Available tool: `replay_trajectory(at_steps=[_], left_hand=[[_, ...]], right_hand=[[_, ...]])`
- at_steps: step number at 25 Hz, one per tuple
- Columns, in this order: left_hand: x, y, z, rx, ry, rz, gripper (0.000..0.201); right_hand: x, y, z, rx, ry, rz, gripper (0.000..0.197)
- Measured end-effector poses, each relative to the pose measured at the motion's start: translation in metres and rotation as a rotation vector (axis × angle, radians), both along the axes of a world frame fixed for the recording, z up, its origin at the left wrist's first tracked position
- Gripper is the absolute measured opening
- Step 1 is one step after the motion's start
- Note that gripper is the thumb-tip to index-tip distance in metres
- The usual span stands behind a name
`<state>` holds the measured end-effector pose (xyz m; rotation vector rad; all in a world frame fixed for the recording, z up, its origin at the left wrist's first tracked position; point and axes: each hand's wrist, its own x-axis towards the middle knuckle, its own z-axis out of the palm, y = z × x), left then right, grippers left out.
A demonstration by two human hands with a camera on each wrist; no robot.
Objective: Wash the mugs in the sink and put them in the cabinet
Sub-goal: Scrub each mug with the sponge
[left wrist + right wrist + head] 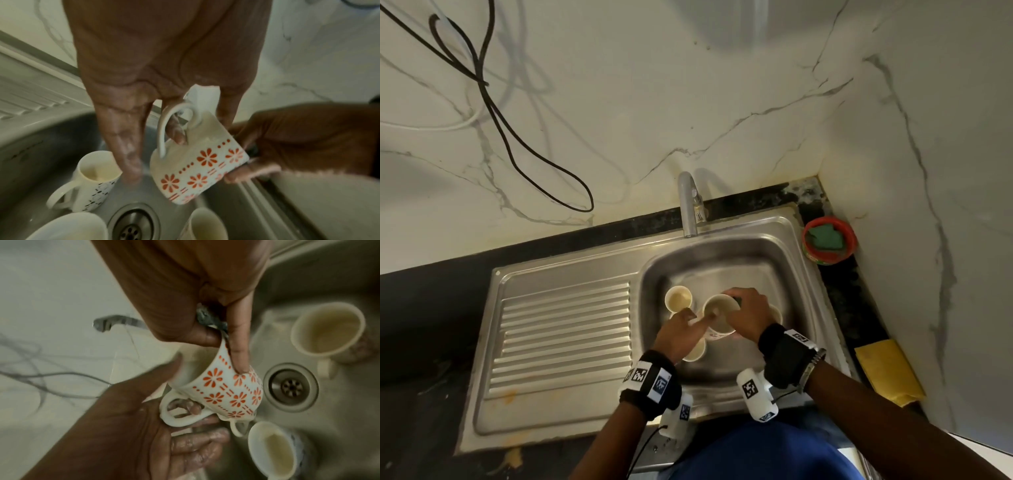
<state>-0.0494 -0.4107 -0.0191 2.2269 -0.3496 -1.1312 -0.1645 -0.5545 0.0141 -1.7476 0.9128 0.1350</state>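
Observation:
A white mug with red flowers point(717, 317) point(197, 168) point(230, 391) is held tilted above the steel sink point(784, 260). My left hand point(698, 317) point(176, 134) grips it with a finger hooked through the handle. My right hand point(736, 305) point(224, 352) pinches a dark scrub pad point(209, 318) over the mug's rim, thumb inside and index finger outside. Three more mugs with murky liquid stand in the basin: one at the back left point(678, 298) point(92, 180), one near my left wrist point(695, 351) point(273, 449), and one point(327, 331) mostly hidden under my right hand in the head view.
The faucet point(690, 205) stands behind the basin with no water seen running. The drain point(291, 387) lies between the mugs. A ribbed drainboard point(565, 329) is on the left. A red bowl with a green sponge point(828, 241) and a yellow cloth point(887, 370) sit to the right.

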Motion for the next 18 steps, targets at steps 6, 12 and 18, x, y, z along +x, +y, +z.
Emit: replay_trajectory(at_steps=[6,12,18], left_hand=[[0.021,-0.038,-0.081,0.203,0.261,0.087,0.016],[0.042,-0.093,-0.127,0.186,0.327,0.318,0.019],[0.026,-0.127,-0.179,0.191,0.39,0.192,0.027]], right_hand=[[0.007,-0.015,-0.032,-0.194,0.097,-0.02,0.041],[-0.032,-0.052,-0.063,-0.078,0.085,-0.173,0.04],[-0.079,-0.057,-0.075,-0.053,0.148,-0.291,0.041]])
